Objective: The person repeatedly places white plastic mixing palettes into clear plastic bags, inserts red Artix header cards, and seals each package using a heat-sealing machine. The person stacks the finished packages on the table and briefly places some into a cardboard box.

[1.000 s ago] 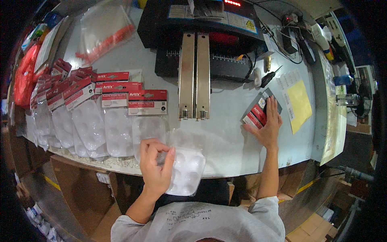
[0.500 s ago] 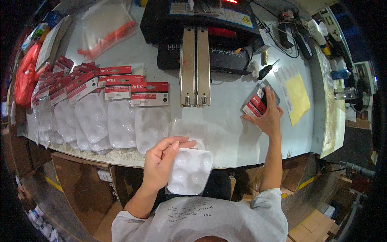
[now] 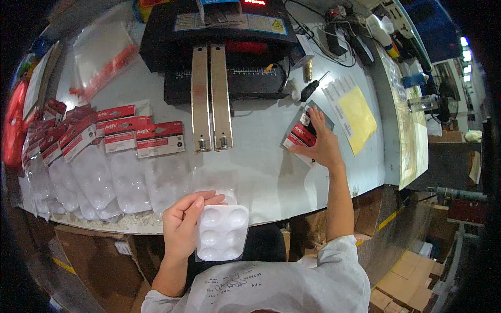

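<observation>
A white plastic paint palette (image 3: 223,232) with round wells, in a clear bag, is gripped in my left hand (image 3: 180,224) at the table's front edge. My thumb and fingers close on its upper left side. Out to the right, my right hand (image 3: 324,145) lies with fingers spread over a small pile of red, black and white header cards (image 3: 300,136). Its fingertips reach the pile's far side and the thumb is at the near side; part of the pile is hidden under the hand. No card appears lifted off the table.
Bagged palettes with red header cards (image 3: 160,140) overlap at the left. A black sealing machine (image 3: 172,55) with two metal rails (image 3: 210,99) stands at the back. Beside the cards lie a yellow sheet (image 3: 354,112) and a black-handled screwdriver (image 3: 311,89). Clear bags (image 3: 102,57) lie back left.
The whole view has shifted, so the table's things sit farther left in the picture. My left hand still holds the palette, now tilted a little differently. My right hand stays over the cards, fingers spread.
</observation>
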The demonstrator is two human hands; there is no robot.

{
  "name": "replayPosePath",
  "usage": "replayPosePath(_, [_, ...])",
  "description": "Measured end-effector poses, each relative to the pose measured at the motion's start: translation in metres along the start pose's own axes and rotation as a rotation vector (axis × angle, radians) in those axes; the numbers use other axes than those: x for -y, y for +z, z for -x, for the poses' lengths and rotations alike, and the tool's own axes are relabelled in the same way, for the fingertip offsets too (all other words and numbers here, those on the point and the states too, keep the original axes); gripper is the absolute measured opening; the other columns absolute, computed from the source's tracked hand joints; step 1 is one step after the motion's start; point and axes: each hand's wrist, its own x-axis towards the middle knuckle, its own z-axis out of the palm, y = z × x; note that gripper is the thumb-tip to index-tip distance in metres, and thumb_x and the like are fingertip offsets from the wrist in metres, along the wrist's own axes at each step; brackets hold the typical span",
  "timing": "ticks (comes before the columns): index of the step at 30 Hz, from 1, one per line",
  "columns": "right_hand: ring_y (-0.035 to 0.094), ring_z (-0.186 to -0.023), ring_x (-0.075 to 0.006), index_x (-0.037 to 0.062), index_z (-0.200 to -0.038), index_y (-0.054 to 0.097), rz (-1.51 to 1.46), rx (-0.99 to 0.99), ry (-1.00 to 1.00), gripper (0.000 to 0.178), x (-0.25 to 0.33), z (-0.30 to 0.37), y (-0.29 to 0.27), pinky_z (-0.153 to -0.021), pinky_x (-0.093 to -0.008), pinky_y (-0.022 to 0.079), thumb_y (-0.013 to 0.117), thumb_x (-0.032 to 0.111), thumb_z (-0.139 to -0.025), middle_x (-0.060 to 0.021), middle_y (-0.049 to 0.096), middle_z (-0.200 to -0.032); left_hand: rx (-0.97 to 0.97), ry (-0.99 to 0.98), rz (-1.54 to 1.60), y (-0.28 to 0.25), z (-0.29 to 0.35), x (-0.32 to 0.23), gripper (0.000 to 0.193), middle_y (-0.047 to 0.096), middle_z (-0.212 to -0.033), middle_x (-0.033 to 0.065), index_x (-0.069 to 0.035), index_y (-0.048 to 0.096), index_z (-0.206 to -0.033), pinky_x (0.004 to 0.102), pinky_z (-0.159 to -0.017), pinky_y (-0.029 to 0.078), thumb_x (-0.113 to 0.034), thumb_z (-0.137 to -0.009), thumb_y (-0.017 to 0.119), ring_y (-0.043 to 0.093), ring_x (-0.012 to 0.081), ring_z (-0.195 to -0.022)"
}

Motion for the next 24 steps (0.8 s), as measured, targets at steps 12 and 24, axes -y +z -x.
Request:
replayPosePath(12, [0.045,-0.121,-0.0256,0.0149,-0.132,0.038,0.21,0.064,0.059,0.084,0.032,0.003,-0.024,-0.089,-0.0482,0.028,0.073,0.049,-0.063,-0.0096,0.048,-0.13,0.045,0.033,-0.063,0.004,0.004,-0.003,0.028,0.065,-0.096,0.0205,0.01,0.056,-0.104,0.0297,-0.077,0.05,-0.013,-0.092,0.046,0.064,0.0223,-0.087])
replayPosePath(24, [0.053,-0.11,-0.0282,0.0078,-0.127,0.048,0.316,-0.277,-0.233,0.049,0.023,-0.087,0.017,-0.088,-0.0341,0.044,0.055,0.002,-0.079,-0.0141,0.052,-0.125,-0.047,0.095,-0.139,-0.003,0.015,-0.007,0.027,0.065,-0.091,0.0214,0.009,0.057,-0.1,0.0338,-0.075,0.052,-0.015,-0.09,0.049,0.065,0.0251,-0.082])
